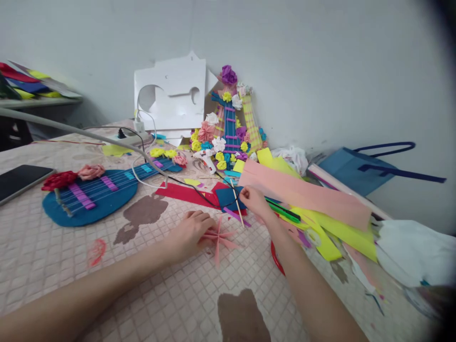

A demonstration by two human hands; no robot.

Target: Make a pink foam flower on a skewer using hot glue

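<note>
My left hand (194,232) is closed around one end of a pink pleated paper piece (223,239), whose points fan out to the right just above the table. My right hand (254,200) is in a pinch over the edge of a dark blue paper piece (226,197). A thin black cord (235,194) runs close to its fingertips; whether they hold the cord or something small is too unclear to see. Beside those fingers a thin wooden stick (238,206) lies across the blue paper. Behind, a white glue gun (206,160) rests among paper flowers.
A blue toy guitar (90,197) with paper roses lies at left, near a phone (24,180). Decorated guitars (231,123) lean on the wall. Pink sheet (302,190), yellow paper (326,232) and a green cutter (283,210) lie right. A white cable (89,131) crosses the left side.
</note>
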